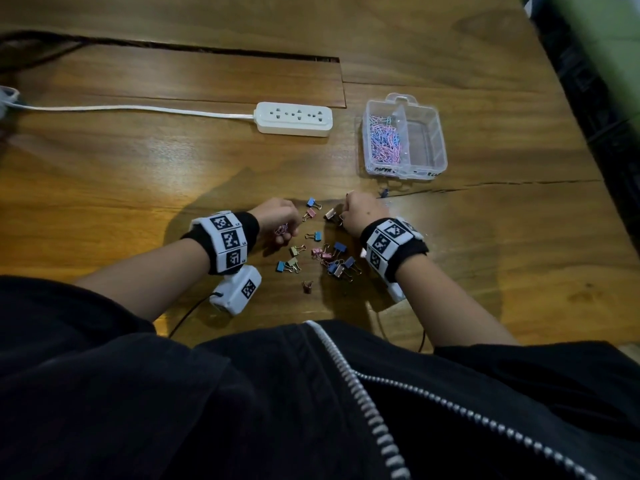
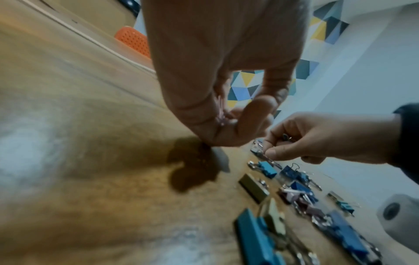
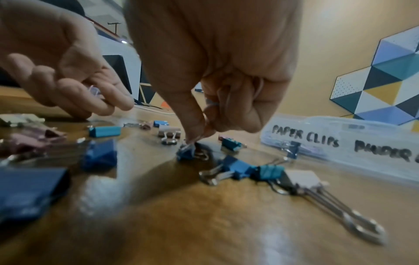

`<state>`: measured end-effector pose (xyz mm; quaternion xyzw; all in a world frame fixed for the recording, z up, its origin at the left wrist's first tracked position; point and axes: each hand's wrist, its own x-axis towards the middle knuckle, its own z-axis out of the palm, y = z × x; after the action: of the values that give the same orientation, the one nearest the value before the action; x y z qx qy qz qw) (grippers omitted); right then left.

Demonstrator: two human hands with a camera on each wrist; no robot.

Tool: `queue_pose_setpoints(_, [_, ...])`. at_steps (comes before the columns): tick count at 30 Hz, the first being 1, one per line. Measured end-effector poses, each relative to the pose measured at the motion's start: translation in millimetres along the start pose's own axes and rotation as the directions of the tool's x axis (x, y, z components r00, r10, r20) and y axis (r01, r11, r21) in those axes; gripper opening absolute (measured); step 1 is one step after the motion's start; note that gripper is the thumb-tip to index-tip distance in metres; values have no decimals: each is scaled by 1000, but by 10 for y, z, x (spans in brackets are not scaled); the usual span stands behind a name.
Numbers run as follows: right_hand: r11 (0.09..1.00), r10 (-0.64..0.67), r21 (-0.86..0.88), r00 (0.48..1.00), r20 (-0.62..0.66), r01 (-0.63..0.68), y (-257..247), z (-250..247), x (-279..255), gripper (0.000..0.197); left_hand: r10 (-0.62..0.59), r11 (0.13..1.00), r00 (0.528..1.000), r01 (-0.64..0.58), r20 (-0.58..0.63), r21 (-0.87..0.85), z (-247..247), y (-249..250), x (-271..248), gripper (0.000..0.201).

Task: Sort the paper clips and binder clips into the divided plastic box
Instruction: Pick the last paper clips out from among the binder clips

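Observation:
Several small binder clips (image 1: pixel 332 258) in blue, pink and beige lie scattered on the wooden table between my hands. My left hand (image 1: pixel 289 230) is curled around a few pink paper clips (image 2: pixel 221 114). My right hand (image 3: pixel 199 132) pinches the wire handle of a blue binder clip (image 3: pixel 187 152) that rests on the table, and thin wire loops show inside its curled fingers. The clear divided box (image 1: pixel 433 168) stands beyond my right hand. Its left compartment holds pink and blue paper clips (image 1: pixel 384 140); its right compartment looks bare. Handwritten labels mark the box front (image 3: pixel 374 136).
A white power strip (image 1: pixel 294 118) with its cable (image 1: pixel 121 108) lies at the back, left of the box. A crack (image 1: pixel 485 184) runs through the wood in front of the box. The table edge (image 1: pixel 568 81) slants down the right side.

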<state>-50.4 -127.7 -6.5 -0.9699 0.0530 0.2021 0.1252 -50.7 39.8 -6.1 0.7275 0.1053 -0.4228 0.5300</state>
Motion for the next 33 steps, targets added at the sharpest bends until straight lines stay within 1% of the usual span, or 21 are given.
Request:
queue_pose_setpoints(3, [999,5,38,998,56,-7,79,6,-27,18,24,999,1000,-25,11,37,34,26,-4,18])
queue_pose_setpoints(5, [964,38,260,997,70,-55,173,3,-40,15,60,994,998,-60,-1,91,74,58,-1,17])
queue_pose_setpoints(7, [842,125,529,992,5,-109,289,-18,-64,13,129,980,991,-121,-41,161,125,77,26,27])
queue_pose_setpoints(8, [771,184,625,982,-33,-123,358,-25,-79,13,172,969,983,-158,-59,192,161,86,50,34])
queue_pose_setpoints(9, [717,233,685,970,-63,-128,426,-19,-90,15,211,955,975,-191,-66,225,205,104,68,39])
queue_pose_setpoints(10, [701,255,703,963,-84,-124,479,-4,-113,19,250,934,966,-221,-70,282,262,124,87,41])
queue_pose_setpoints(12, [757,224,643,971,-87,-117,535,66,-161,23,338,832,939,-267,-62,486,378,185,117,36])
queue_pose_setpoints(13, [800,191,588,979,-69,-115,545,109,-184,22,396,747,917,-297,-39,594,431,227,120,27])
queue_pose_setpoints(15, [865,154,491,986,-61,-105,531,165,-265,19,440,599,897,-323,37,733,508,315,138,6])
queue_pose_setpoints(17, [903,153,419,983,-99,-98,511,177,-332,9,439,498,895,-318,82,807,550,350,209,30])
queue_pose_setpoints(18, [913,149,398,982,-118,-91,491,167,-365,12,445,456,890,-317,95,832,558,357,234,36])
queue_pose_setpoints(19, [919,142,385,982,-124,-84,467,157,-392,16,464,400,878,-326,118,856,571,362,244,37])
queue_pose_setpoints(20, [925,134,371,983,-123,-79,441,156,-413,20,455,352,879,-324,142,878,588,370,258,36])
queue_pose_setpoints(22, [939,121,334,987,-102,-81,395,163,-431,23,452,286,875,-326,174,901,617,357,305,31])
queue_pose_setpoints(24, [949,118,302,989,-89,-86,378,174,-420,23,460,256,872,-313,169,915,643,355,319,26])
queue_pose_setpoints(28, [940,143,321,987,-74,-112,417,124,-395,18,495,151,845,-313,203,938,645,363,301,22])
queue_pose_setpoints(29, [937,155,329,984,-83,-120,439,102,-400,15,501,137,838,-322,214,937,634,353,305,20])
queue_pose_setpoints(30, [933,163,340,981,-106,-118,456,81,-418,13,498,157,841,-329,213,931,621,339,302,16])
queue_pose_setpoints(31, [931,156,350,978,-135,-100,466,66,-447,14,484,237,854,-338,191,911,600,321,305,12])
queue_pose_setpoints(32, [930,133,361,980,-147,-72,464,65,-484,15,463,380,874,-347,148,857,577,308,301,13])
queue_pose_setpoints(33, [925,97,377,986,-136,-39,449,73,-531,16,430,551,897,-348,99,759,553,296,304,19])
